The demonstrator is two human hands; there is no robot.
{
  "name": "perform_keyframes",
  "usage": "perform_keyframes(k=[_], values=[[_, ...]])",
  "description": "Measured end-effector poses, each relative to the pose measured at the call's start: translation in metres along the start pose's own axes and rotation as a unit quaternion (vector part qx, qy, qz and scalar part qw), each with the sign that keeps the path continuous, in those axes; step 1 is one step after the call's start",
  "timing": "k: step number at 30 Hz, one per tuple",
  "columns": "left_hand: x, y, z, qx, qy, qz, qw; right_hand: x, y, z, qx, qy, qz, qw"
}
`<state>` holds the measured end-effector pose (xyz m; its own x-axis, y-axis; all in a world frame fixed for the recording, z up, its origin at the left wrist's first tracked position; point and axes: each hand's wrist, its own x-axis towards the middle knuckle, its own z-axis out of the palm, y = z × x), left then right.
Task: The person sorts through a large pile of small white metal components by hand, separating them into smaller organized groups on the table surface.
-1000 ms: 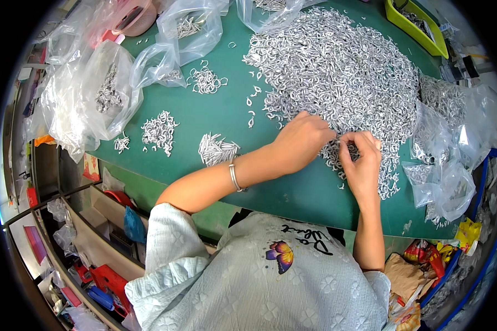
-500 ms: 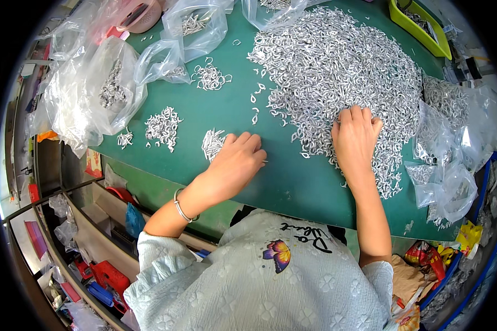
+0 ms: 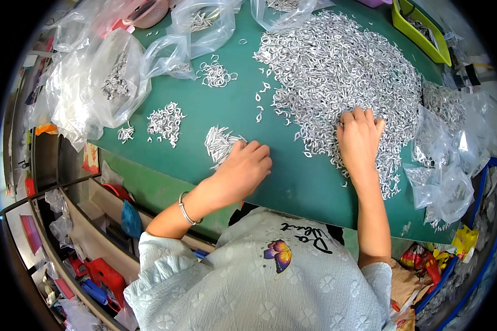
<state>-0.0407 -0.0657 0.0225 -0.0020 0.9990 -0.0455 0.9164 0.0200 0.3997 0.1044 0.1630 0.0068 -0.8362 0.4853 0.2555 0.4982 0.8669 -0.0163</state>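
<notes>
A large heap of small silvery metal pieces (image 3: 337, 71), many of them curved or looped, spreads over the green table (image 3: 292, 187). My right hand (image 3: 361, 144) rests on its near side, fingers bent down and tips hidden among the pieces. Just right of a small pile of straight silvery pins (image 3: 219, 144) is my left hand (image 3: 242, 170), its fingers curled together over the tabletop. What either hand pinches is hidden. Farther left lie a small pile of curved metal pieces (image 3: 167, 124), a tiny cluster of bits (image 3: 126, 133) and a pile of metal rings (image 3: 216, 74).
Clear plastic bags with metal pieces stand at the left (image 3: 116, 83), at the back (image 3: 204, 25) and at the right (image 3: 442, 149). A yellow-green tray (image 3: 422, 33) sits far right, a pink basket (image 3: 146, 14) far left. Shelving with a red tool (image 3: 106, 278) is below left.
My left hand has drawn slightly toward me, showing more of the pin pile. My right hand stays on the heap, nearly unmoved. The view has shifted a little.
</notes>
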Motion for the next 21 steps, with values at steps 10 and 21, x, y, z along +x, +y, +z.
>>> perform_keyframes(k=[10,21], values=[[-0.002,-0.002,0.0,-0.033,0.041,-0.004,0.999,-0.004,0.016,-0.013,0.118,-0.011,0.036,0.992],[0.012,0.01,-0.002,-0.133,0.118,-0.023,0.984,-0.025,-0.017,-0.035,0.486,-0.047,0.105,0.866]])
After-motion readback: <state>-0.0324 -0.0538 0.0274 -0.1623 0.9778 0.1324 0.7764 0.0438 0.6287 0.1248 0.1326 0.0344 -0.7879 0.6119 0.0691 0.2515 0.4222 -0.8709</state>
